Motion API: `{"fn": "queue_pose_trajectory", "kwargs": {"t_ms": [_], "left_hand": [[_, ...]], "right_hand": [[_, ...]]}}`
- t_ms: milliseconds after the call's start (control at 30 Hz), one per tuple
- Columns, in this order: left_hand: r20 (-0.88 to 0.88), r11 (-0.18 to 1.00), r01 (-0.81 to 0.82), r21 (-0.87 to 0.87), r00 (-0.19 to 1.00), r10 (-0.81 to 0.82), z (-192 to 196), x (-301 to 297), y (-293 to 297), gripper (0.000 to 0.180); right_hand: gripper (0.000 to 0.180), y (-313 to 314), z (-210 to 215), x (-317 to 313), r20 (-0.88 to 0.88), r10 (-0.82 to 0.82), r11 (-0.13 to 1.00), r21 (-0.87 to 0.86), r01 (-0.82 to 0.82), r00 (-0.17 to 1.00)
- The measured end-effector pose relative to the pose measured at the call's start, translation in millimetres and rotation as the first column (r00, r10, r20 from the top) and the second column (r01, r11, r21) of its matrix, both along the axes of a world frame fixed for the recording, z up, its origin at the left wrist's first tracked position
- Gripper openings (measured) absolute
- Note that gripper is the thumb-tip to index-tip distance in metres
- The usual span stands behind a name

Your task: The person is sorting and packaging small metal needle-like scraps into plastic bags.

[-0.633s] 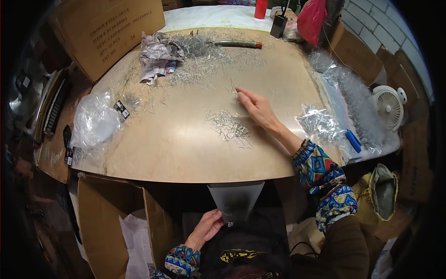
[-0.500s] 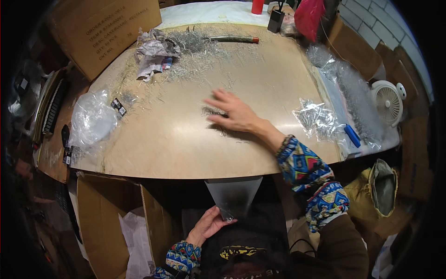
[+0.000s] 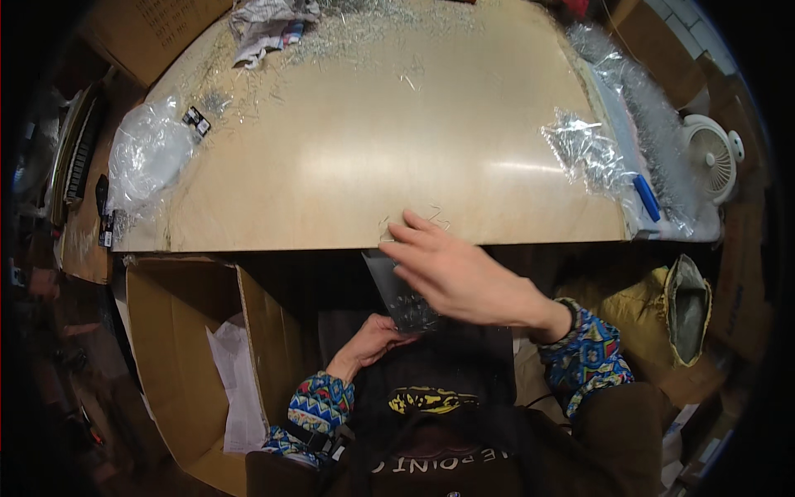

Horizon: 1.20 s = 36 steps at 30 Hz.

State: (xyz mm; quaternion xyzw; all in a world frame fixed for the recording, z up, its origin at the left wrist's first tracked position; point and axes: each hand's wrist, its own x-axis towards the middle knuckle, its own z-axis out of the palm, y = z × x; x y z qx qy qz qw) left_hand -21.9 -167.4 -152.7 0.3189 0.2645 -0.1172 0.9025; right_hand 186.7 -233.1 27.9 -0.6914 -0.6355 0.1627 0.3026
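Observation:
My left hand [image 3: 373, 340] pinches the lower end of a clear grey plastic bag [image 3: 386, 286] below the table's front edge. Several small, thin wire pieces show through the lower part of the bag. Over the bag and the table edge, my right hand [image 3: 465, 277] has its fingers stretched out and holds nothing. A few bent wire pieces [image 3: 436, 220] lie at the edge by its fingertips. My right hand covers part of the bag's mouth.
Many loose wire pieces [image 3: 356, 51] and crumpled paper [image 3: 269, 25] lie on the table's far side. Clear plastic wrap [image 3: 149, 153] is at left; a shiny clear packet [image 3: 580, 145], blue pen [image 3: 646, 197] and white fan [image 3: 710, 157] are at right. An open carton [image 3: 178, 331] stands below left.
My right hand has moved from mid-table toward me to the front edge, bringing wire pieces along; some now show in the bag. The left hand still holds the bag. The view has tilted down.

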Motion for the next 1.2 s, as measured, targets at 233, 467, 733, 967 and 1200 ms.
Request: {"fn": "queue_pose_trajectory", "kwargs": {"t_ms": [233,467,733,967,1200], "left_hand": [[0.048,0.954,-0.041,-0.298,0.997,0.058,27.1,5.3,-7.9,0.044],[0.064,0.978,-0.037,-0.203,0.997,0.051,9.1,0.6,-9.4,0.04],[0.083,0.982,0.039,-0.184,0.996,-0.025,-4.1,-0.7,-9.5,0.039],[0.104,0.951,0.184,-0.25,0.981,-0.162,2.6,-11.5,-0.6,0.059],[0.056,0.99,0.137,-0.013,0.989,-0.136,60.5,-0.2,5.3,0.049]], "right_hand": [[0.02,-19.7,-28.4,1.5,-0.068,0.074,0.989,0.135,-0.065,0.995],[0.013,-46.3,-59.5,-25.2,0.099,0.274,0.958,-0.11,-0.263,0.957],[0.031,-64.2,-80.1,-37.2,0.168,0.372,0.926,-0.137,-0.352,0.913],[0.025,-51.3,-48.6,-2.4,-0.23,-0.035,0.988,0.138,0.068,0.973],[0.064,-57.9,-29.6,0.3,-0.203,0.112,0.983,-0.12,-0.138,0.973]]}}
